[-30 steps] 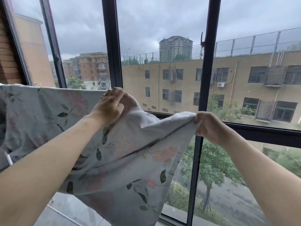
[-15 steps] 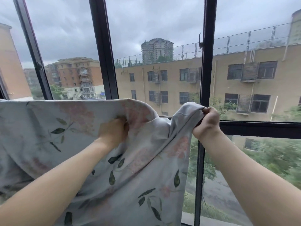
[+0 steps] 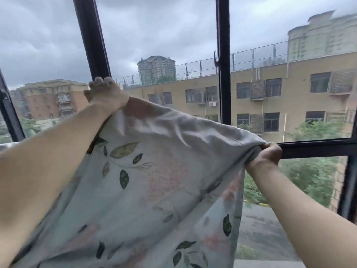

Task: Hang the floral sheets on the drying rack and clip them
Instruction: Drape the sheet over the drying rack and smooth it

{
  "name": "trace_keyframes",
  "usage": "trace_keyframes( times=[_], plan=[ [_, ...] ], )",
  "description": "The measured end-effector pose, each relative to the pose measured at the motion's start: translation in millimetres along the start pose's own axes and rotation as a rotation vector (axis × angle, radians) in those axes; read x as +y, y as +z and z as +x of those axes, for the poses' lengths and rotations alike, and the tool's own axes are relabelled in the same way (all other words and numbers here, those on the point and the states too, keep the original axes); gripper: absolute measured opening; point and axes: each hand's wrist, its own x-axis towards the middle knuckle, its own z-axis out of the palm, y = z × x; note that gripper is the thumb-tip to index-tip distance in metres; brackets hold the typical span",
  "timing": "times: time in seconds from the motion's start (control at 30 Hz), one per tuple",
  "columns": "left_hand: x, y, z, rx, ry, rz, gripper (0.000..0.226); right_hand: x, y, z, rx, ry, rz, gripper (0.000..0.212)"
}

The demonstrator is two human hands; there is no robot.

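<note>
Head | left grip (image 3: 108, 93), right grip (image 3: 267, 154) clench floral sheet (image 3: 154, 190) top edge

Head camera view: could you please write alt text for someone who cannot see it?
Two bare hands hold a pale grey cotton sheet printed with green leaves and pink flowers up before a black-framed window; the left hand is raised higher than the right hand.

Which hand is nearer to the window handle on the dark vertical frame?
In the image, the right hand. It grips the floral sheet below and right of the window handle; the left hand is far to its left.
</note>
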Motion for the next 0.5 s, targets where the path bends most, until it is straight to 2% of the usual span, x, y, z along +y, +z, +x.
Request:
trace_keyframes(
  times=[0.07, 0.13, 0.17, 0.2, 0.23, 0.3, 0.37, 0.4, 0.43, 0.5],
  plan=[
    [7.2, 15.2, -20.5, -0.184, 0.223, -0.069, 0.046, 3.3, -20.0, 7.2, -0.011, -0.013, -0.043, 0.02],
    [14.5, 28.2, -47.9, -0.499, 0.441, -0.217, 0.033, 5.1, -40.8, 7.5, 0.013, -0.025, -0.164, 0.018],
    [16.6, 31.5, -59.8, -0.627, 0.484, -0.233, 0.037, 4.0, -50.6, 5.4, 0.017, -0.007, -0.282, 0.019],
    [17.6, 36.7, -67.0, -0.684, 0.503, -0.232, 0.047, 2.6, -60.9, 2.8, 0.02, 0.029, -0.472, 0.02],
    [18.6, 39.7, -72.7, -0.68, 0.506, -0.242, 0.054, 0.2, -70.1, -3.3, 0.01, 0.09, -0.729, 0.018],
    [18.3, 41.5, -79.7, -0.541, 0.543, -0.248, 0.062, -4.0, -83.1, -15.9, -0.084, 0.317, -1.326, 0.01],
    [16.7, 42.1, -83.3, -0.434, 0.581, -0.249, 0.065, -6.7, -78.2, -28.6, -0.192, 0.529, -1.784, 0.01],
    [14.9, 40.6, -85.5, -0.411, 0.605, -0.259, 0.065, -4.3, -68.3, -30.6, -0.235, 0.523, -1.918, 0.017],
    [11.1, 42.0, -85.2, -0.404, 0.619, -0.273, 0.065, 0.6, -53.0, -33.3, -0.277, 0.422, -1.951, 0.02],
    [1.2, 45.3, -84.0, -0.376, 0.652, -0.256, 0.061, 19.3, -17.0, -34.2, -0.337, 0.083, -1.842, 0.024]
  ],
)
